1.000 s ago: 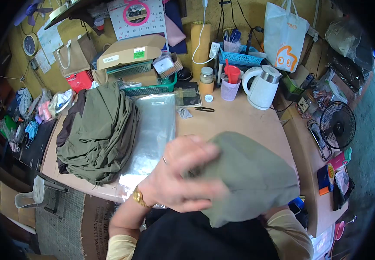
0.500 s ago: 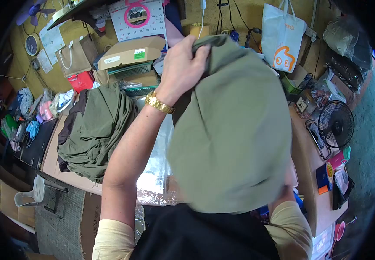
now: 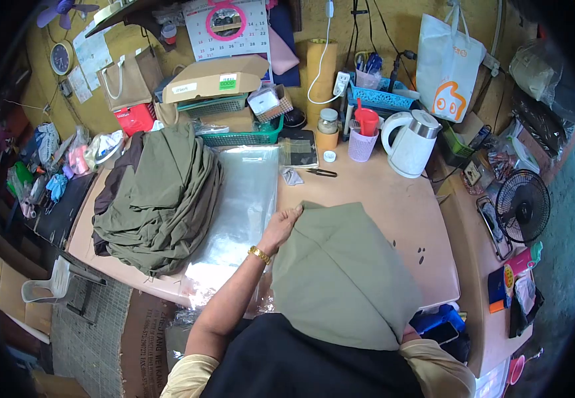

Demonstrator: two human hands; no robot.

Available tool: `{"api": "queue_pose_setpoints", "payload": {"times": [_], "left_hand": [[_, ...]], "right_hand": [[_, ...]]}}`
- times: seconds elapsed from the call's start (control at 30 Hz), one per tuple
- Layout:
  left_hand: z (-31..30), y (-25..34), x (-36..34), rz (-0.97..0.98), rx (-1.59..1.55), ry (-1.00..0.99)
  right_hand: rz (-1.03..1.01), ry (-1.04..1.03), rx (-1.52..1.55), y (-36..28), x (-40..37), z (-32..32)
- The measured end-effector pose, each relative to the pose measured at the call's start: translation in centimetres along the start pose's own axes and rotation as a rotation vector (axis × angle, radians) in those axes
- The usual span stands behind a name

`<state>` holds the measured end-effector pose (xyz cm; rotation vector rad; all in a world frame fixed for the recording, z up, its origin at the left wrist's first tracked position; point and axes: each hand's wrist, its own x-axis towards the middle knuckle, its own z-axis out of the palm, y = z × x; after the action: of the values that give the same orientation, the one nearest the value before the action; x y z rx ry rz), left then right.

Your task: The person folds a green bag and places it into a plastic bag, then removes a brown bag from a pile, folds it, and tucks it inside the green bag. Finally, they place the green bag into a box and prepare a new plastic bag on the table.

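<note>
My left hand (image 3: 281, 229), a gold watch on its wrist, is closed on the upper left corner of an olive-green cloth piece (image 3: 347, 275). The cloth hangs spread out before my chest, over the near edge of the table, with a crease running slantwise across it. Only a sliver of my right hand or wrist (image 3: 409, 333) shows at the lower right edge of the cloth; its fingers are hidden behind the fabric. To the left of my forearm lie clear plastic bags (image 3: 241, 189), and beyond them a heaped pile of olive-green and dark brown cloth (image 3: 158, 199).
At the back of the table (image 3: 367, 186) stand a white kettle (image 3: 412, 144), a lilac cup (image 3: 361, 144), a jar (image 3: 328, 123) and small black snips (image 3: 322, 172). Cardboard boxes (image 3: 214, 76) rest on green baskets. On the right are a fan (image 3: 523, 205) and a blue bag (image 3: 436, 320).
My left hand has come down from high in front of me, bringing the cloth lower and flatter toward the table. The kettle and table back now show.
</note>
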<state>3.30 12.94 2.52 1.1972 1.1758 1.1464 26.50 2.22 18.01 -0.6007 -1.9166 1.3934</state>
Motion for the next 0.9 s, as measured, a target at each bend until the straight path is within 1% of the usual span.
{"api": "queue_pose_setpoints", "payload": {"times": [0.07,0.13,0.27,0.3,0.4,0.43,0.47,0.5,0.53,0.6,0.67,0.7,0.73,0.8,0.83,0.87,0.9], "left_hand": [[0.5,-1.2,-1.0,-0.069,-0.034,-0.038],[1.2,-1.2,-1.3,-0.099,-0.02,-0.074],[2.4,-1.8,-2.6,-0.241,-0.007,-0.161],[2.0,-2.0,-2.6,-0.243,-0.009,-0.158],[-0.6,-2.6,-1.1,0.34,0.108,0.149],[-1.5,-2.4,-0.3,0.538,0.146,0.239],[-2.1,2.8,-2.0,0.613,0.219,0.362],[-2.2,10.1,-5.4,0.69,0.289,0.488],[-2.3,13.4,-7.3,0.805,0.122,0.436],[1.7,23.2,-13.0,1.284,0.683,0.159],[5.8,24.6,-16.1,1.251,1.183,-0.1],[6.0,23.4,-14.3,1.349,1.428,-0.03],[5.0,22.7,-12.8,1.331,1.431,-0.024],[0.3,21.9,-10.7,0.999,1.153,-0.085],[-2.4,21.2,-10.5,0.895,0.935,-0.015],[-5.1,20.5,-10.2,0.787,0.717,0.052],[-6.9,18.9,-10.6,0.661,0.351,0.208]], "right_hand": [[0.016,0.006,0.004,0.8,1.1,0.8],[0.024,0.006,0.01,1.7,1.8,1.7],[-0.006,0.039,0.022,2.7,3.4,3.8],[-0.011,0.043,0.013,2.6,3.8,3.9],[0.012,0.026,-0.023,2.3,4.9,3.3],[0.027,0.014,-0.033,1.7,5.4,2.2],[0.037,0.002,-0.038,1.0,5.5,1.0],[0.044,-0.001,-0.043,0.2,5.9,-0.4],[0.041,0.005,-0.036,-0.8,6.3,-1.6],[0.044,0.013,-0.028,-2.5,7.5,-3.2],[0.082,0.016,-0.041,-3.4,9.8,-3.2],[0.125,0.013,-0.076,-3.4,10.8,-2.7],[0.204,0.0,-0.144,-3.3,11.4,-2.4],[0.394,-0.073,-0.311,-3.0,11.6,-1.7],[0.476,-0.212,-0.435,-2.9,11.5,-2.2],[0.384,-0.465,-0.569,-0.8,12.1,-3.3],[0.286,-0.718,-0.702,1.3,12.1,-5.2]]}}
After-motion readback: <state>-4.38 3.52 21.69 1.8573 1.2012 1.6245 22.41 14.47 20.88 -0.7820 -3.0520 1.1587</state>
